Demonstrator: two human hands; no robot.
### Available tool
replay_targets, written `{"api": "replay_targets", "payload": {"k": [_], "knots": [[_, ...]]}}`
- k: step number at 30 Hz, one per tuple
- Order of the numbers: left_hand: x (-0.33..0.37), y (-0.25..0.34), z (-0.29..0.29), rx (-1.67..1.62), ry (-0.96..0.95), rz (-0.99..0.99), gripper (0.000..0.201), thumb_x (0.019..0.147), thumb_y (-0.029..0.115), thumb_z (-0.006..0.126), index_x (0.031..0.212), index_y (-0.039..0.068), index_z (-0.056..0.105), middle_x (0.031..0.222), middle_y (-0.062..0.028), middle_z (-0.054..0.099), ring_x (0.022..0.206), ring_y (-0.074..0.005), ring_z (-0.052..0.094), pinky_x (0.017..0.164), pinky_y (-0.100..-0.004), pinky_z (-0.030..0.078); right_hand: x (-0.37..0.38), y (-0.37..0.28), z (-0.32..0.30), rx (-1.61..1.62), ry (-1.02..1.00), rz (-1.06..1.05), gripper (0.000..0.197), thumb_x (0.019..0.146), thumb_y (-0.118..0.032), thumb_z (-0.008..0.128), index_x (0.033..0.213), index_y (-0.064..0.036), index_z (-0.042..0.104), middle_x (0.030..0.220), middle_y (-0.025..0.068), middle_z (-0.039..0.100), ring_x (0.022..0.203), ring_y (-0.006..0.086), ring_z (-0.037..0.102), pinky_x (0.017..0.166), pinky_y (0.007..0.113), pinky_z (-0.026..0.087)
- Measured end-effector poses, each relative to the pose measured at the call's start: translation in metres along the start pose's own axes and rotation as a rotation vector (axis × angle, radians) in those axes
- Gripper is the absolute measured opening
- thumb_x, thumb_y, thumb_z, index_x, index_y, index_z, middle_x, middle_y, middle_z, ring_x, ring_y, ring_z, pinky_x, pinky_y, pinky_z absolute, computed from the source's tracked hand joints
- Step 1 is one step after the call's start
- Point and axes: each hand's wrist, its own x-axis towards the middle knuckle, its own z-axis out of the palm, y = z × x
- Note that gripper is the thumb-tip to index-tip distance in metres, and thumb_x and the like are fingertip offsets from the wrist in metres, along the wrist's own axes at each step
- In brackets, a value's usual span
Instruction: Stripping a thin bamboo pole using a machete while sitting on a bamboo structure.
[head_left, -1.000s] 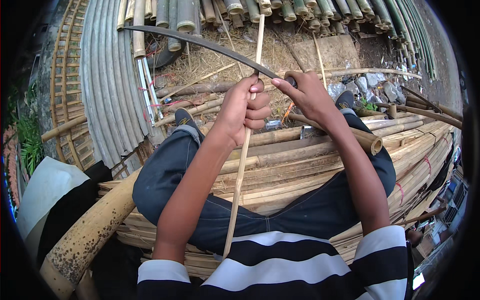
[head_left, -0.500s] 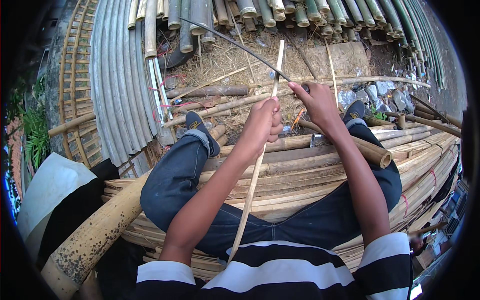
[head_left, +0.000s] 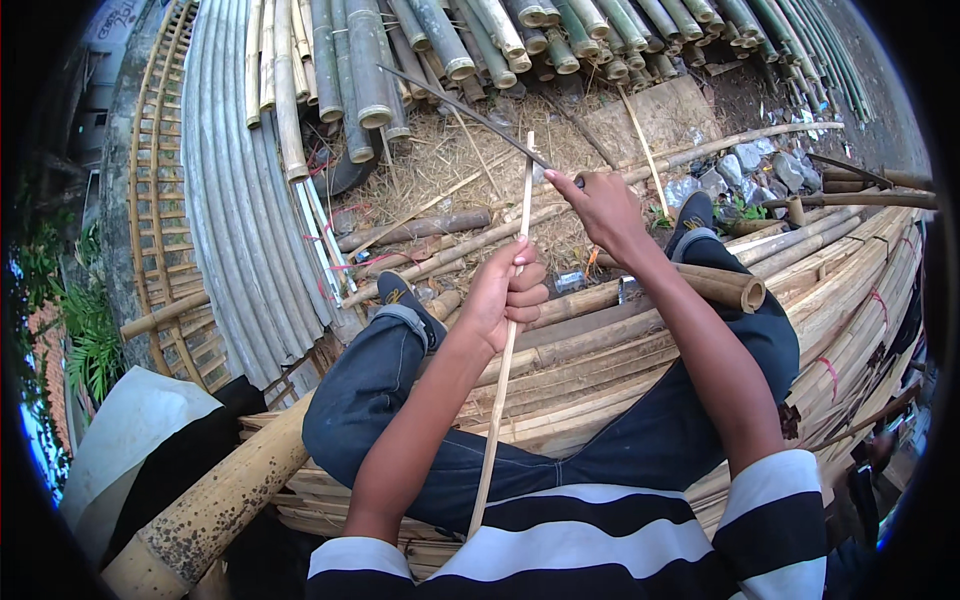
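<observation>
My left hand (head_left: 508, 300) is closed around a long, thin bamboo strip (head_left: 502, 390). The strip slants from its upper tip down over my lap to my striped shirt. My right hand (head_left: 606, 214) grips a knife with a long, narrow, dark blade (head_left: 460, 113); the handle is mostly hidden in the fist. Near the tip of the strip the blade crosses it, pointing away to the upper left. Whether the edge cuts into the strip I cannot tell. Between my knees lies a pile of split bamboo (head_left: 590, 375).
Cut bamboo poles (head_left: 460, 65) are stacked at the far side. Corrugated sheets (head_left: 235, 200) and a bamboo ladder-like frame (head_left: 160, 150) stand at the left. A thick spotted bamboo pole (head_left: 215, 500) runs beside my left leg. Stones (head_left: 765, 170) lie at the right.
The blade has moved along the strip and now crosses it closer to the tip. Both hands keep their grip. The whole view has shifted, with more of the stacked poles showing.
</observation>
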Motion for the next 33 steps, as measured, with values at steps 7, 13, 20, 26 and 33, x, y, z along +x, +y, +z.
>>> {"api": "replay_targets", "payload": {"k": [7,13,20,26,33], "knots": [[-0.007,0.001,-0.003,-0.147,-0.046,0.012,0.035,0.102,0.037,0.038,0.073,0.018,0.037,0.052,0.0092,0.018,0.038,-0.0018,0.011,0.031,-0.0182,0.008,-0.021,-0.012,0.003,-0.156,0.001,-0.424,0.075,0.082,-0.072,0.047,0.073,-0.0002,0.066,0.060,0.0199,0.060,0.067,0.0363,0.064,0.061,0.045,0.050],[-0.038,0.007,0.033,0.180,-0.083,0.070,0.039,0.102,0.043,0.034,0.072,0.018,0.034,0.052,0.0089,0.017,0.039,-0.0014,0.011,0.033,-0.0186,0.007,0.044,0.086,0.006,0.201,0.117,0.302,0.075,0.086,-0.069,0.044,0.061,0.0004,0.057,0.048,0.0104,0.050,0.048,0.0249,0.056,0.051,0.040,0.044],[-0.023,0.014,0.004,0.013,-0.002,0.033,0.036,0.101,0.041,0.039,0.073,0.019,0.037,0.054,0.0094,0.019,0.042,-0.0015,0.013,0.034,-0.0185,0.009,0.010,0.027,-0.012,0.654,0.061,0.216,0.063,0.089,-0.063,0.049,0.068,-0.0038,0.055,0.051,0.0001,0.045,0.039,0.0093,0.043,0.036,0.025,0.033],[-0.027,0.017,0.004,0.183,0.128,0.124,0.031,0.101,0.036,0.039,0.076,0.018,0.036,0.055,0.0083,0.021,0.041,-0.0020,0.015,0.034,-0.0192,0.009,-0.023,-0.027,0.001,0.110,-0.138,-0.232,0.064,0.086,-0.058,0.054,0.072,0.0043,0.061,0.053,0.0181,0.051,0.052,0.0318,0.053,0.055,0.043,0.042],[-0.038,-0.012,0.025,0.507,0.335,0.211,0.026,0.101,0.031,0.037,0.080,0.015,0.036,0.054,0.0062,0.023,0.040,-0.0024,0.017,0.035,-0.0216,0.010,-0.004,0.008,0.003,-0.005,0.020,-0.350,0.074,0.084,-0.068,0.049,0.068,0.0034,0.062,0.054,0.0189,0.054,0.055,0.0344,0.058,0.058,0.045,0.046]]}}
